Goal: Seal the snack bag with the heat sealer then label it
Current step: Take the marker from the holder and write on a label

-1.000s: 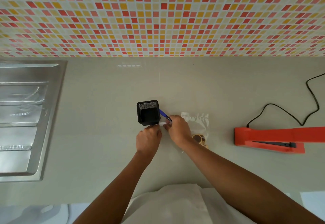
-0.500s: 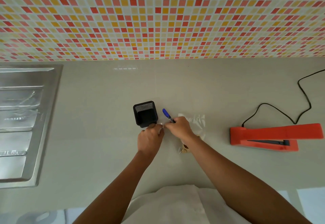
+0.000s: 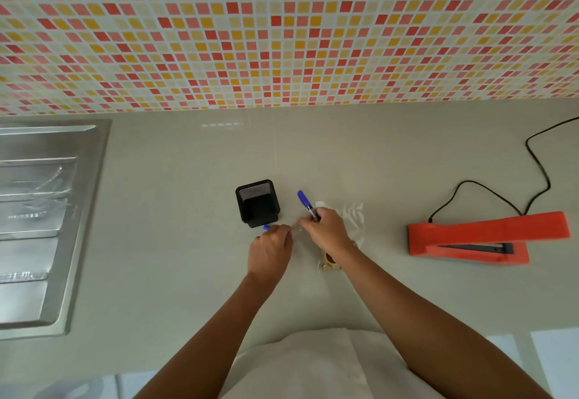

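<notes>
Fingers of the left hand (image 3: 270, 248): curled in tight, pinching a small blue piece (image 3: 266, 227) that poked out past the knuckles; what the piece was could not be told.
Fingers of the right hand (image 3: 327, 232): wrapped round the lower barrel of a blue pen (image 3: 304, 202), whose blue end slanted up toward the wall while its tip stayed hidden in the grip.
Sink drainboard (image 3: 47, 226): ribbed steel, set into the counter (image 3: 172, 273) at the far left, well apart from the rest.
Pen holder (image 3: 257, 203): black mesh, square, upright, just beyond the left hand and beside the pen.
Hands: knuckles near each other, a narrow gap between them.
Snack bag (image 3: 355, 215): clear, flat on the counter, partly under the right hand; its far right part showed beyond the knuckles.
Snack (image 3: 329, 263): brown and tan, seen at the bag's near end, just beside the right wrist.
Heat sealer (image 3: 488, 237): orange-red, on the counter well to the right of the bag, its upper arm lifted at a slant above the base and open toward the right.
Cord (image 3: 539, 166): black, running from the sealer's left end in loops to the right edge.
</notes>
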Available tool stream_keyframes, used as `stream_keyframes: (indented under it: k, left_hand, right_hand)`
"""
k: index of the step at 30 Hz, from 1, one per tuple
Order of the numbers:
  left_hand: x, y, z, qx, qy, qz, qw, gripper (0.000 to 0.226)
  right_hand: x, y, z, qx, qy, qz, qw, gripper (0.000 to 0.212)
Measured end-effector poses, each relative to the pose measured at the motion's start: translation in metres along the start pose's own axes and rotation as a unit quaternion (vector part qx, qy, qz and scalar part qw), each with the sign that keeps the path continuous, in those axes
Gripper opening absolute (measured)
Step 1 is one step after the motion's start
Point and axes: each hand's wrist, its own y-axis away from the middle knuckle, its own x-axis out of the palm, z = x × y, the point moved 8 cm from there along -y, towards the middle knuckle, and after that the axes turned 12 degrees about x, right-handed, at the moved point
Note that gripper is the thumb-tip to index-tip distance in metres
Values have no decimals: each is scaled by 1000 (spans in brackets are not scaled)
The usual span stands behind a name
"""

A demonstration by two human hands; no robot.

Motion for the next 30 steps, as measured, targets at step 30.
stream_keyframes:
  k: [30]
  left_hand:
    - [20,0,1,-99,84,108,986,13]
  right_hand:
    - [28,-4,-4,-166,-51,-167,971,48]
